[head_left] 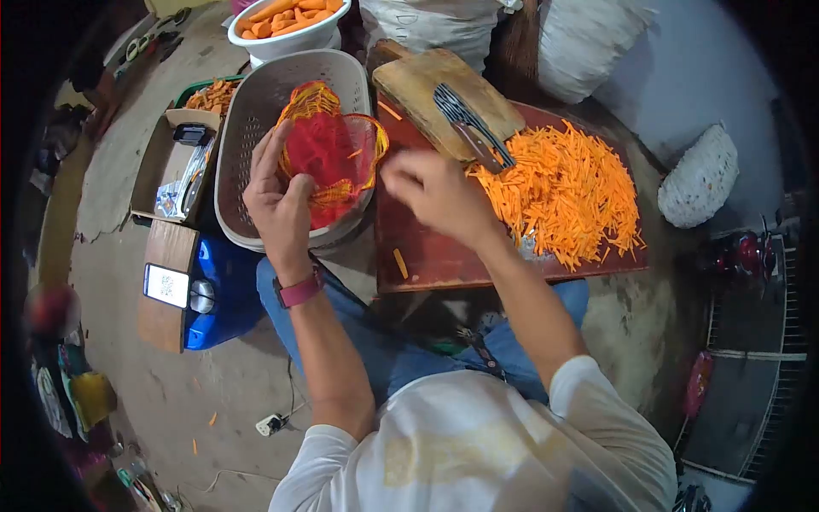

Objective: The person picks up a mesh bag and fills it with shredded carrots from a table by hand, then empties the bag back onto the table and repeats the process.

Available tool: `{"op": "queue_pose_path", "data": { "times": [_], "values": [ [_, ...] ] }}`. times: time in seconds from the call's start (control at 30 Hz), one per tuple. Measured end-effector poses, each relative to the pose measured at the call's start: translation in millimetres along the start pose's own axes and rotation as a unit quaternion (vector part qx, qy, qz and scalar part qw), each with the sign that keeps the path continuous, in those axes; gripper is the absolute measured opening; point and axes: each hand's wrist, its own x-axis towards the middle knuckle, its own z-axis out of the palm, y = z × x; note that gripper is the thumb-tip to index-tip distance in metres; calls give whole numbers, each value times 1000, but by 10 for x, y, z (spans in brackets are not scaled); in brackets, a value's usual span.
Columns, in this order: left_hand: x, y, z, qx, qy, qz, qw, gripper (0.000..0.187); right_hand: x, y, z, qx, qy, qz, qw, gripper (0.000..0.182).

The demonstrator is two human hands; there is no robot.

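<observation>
My left hand [279, 198] holds the floppy red net bag with yellow edges [320, 152], just left of my curled right hand [439, 194], whose grip I can't tell.

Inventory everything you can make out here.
Table: one, red, right of centre
Basket: one, grey, beside table
Mesh bag: one, red-yellow, over basket
Shredded carrots: one heap, orange, on table
Chopping board: one, brown, on table
Cutting tool: count unclear, dark, on chopping board
Bowl: one, white, beyond basket
Whole carrots: several, orange, in bowl
Sacks: three, white, far side and right
Box: one, brown, left of basket
Phone: one, white screen, left
Container: one, blue, beside phone
Edge clutter: uncounted, mixed colours, picture borders
Left hand: one, bare, at mesh bag
Right hand: one, bare, near mesh bag
</observation>
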Motion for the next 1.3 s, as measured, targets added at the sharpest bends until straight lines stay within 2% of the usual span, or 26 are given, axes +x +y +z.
{"op": "queue_pose_path", "data": {
  "times": [0.03, 0.1, 0.17, 0.3, 0.4, 0.5, 0.6, 0.8, 0.9, 1.0, 1.1, 1.2, 1.3],
  "values": [
    [18, -11, -16, 3, 0, 7, 1000, 69, -237, 55, 45, -44, -65, 26, 997, 21],
    [16, -29, -26, -34, 7, -17, 999, 69, -720, 173, 292, -193, -132, 55, 971, 22],
    [2, -36, 3, -51, 4, -25, 998, 68, -1052, 165, 444, -183, -141, 81, 970, 22],
    [-6, -29, 6, -23, -5, -15, 1000, 67, -1157, 155, 444, -167, -157, 100, 968, 18],
    [-1, -44, 15, -33, -4, -13, 999, 66, -1116, 279, 388, -202, -139, 39, 969, 17],
    [-3, -18, -2, -46, 2, -22, 999, 67, -1070, 283, 379, -227, -164, 16, 960, 20],
    [-4, -33, -41, -23, 4, -14, 1000, 68, -1012, 146, 347, -202, -135, 20, 970, 25],
    [0, -65, -46, -24, 0, -9, 1000, 69, -1004, 279, 429, -188, -156, 0, 970, 31],
    [6, -15, -53, -27, -4, -23, 999, 68, -939, 249, 426, -197, -184, 47, 962, 33],
    [-3, 90, -101, -39, -13, -55, 998, 67, -849, 358, 376, -236, -164, 67, 956, 30],
    [7, 155, -105, -57, -24, -75, 995, 66, -654, 417, 149, -193, -101, 40, 975, 25],
    [4, 150, -105, -43, -39, -63, 996, 65, -253, 40, -119, -17, -17, 73, 997, 25],
    [4, 90, -85, -34, -52, -48, 997, 64, 187, -256, -151, 173, 25, 103, 979, 30]
  ]
}}
